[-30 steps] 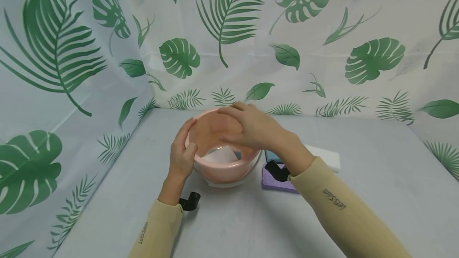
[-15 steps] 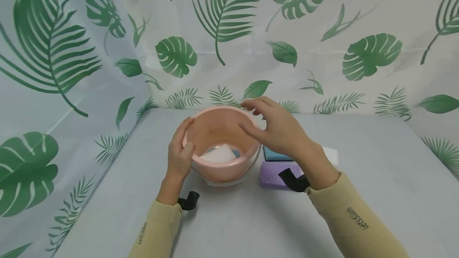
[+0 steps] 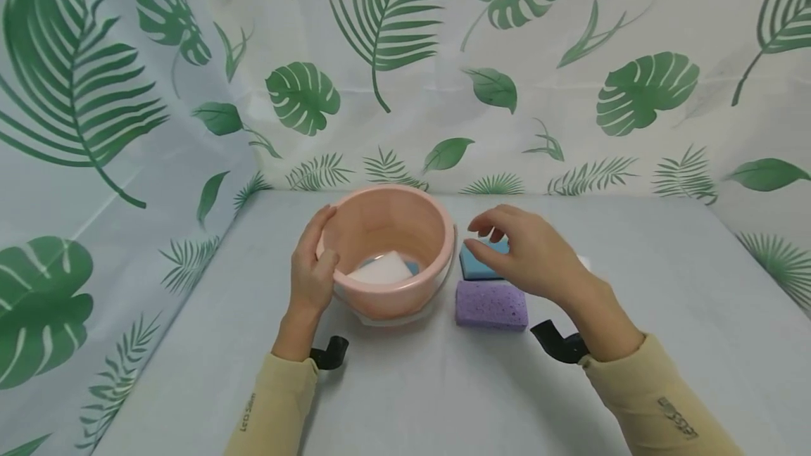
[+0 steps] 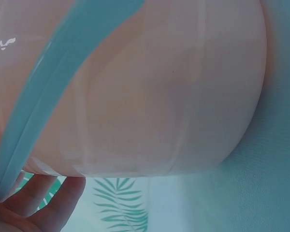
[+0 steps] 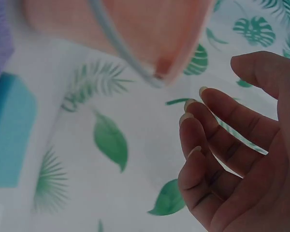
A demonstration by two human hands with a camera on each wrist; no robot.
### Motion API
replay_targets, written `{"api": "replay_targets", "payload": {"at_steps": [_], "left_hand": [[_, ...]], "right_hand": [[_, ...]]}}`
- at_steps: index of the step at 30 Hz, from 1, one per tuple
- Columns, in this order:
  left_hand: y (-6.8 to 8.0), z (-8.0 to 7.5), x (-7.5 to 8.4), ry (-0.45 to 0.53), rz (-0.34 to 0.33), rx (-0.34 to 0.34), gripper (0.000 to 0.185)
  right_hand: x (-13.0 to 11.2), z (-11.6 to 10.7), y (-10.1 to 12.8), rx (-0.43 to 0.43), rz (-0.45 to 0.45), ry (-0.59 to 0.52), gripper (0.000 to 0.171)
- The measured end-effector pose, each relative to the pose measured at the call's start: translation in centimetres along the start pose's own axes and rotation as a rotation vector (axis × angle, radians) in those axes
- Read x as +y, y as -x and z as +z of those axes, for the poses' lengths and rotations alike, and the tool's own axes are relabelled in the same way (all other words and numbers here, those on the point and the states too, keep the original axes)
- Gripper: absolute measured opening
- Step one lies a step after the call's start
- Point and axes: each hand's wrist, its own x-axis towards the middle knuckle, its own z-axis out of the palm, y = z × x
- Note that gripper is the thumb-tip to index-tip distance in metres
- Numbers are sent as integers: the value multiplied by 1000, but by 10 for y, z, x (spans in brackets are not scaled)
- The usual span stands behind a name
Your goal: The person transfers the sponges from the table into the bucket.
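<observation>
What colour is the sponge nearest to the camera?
Purple sponge, speckled with small pores; the head view shows it best.

A pale grey table (image 3: 665, 315) stands enclosed by white curtains (image 3: 570, 111) printed with green tropical leaves.

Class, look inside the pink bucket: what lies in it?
Inside the pink bucket lie a white sponge and a blue piece mostly covered beneath it; its near wall hides the remaining floor.

We record a pink bucket (image 3: 388, 245), upright on the table, gripped at its near-left rim; a white sponge (image 3: 381, 269) lies inside. Beside it we list a blue sponge (image 3: 476, 266) and a purple sponge (image 3: 491, 305), both flat.
</observation>
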Motion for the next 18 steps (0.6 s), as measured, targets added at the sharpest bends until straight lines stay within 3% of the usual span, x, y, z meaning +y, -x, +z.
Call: {"api": "replay_targets", "payload": {"at_steps": [9, 18], "left_hand": [[-1, 0, 0, 2, 4, 0, 65], [0, -1, 0, -6, 1, 0, 66]], "right_hand": [[39, 27, 19, -167, 101, -11, 29], [55, 49, 38, -367, 160, 141, 74]]}}
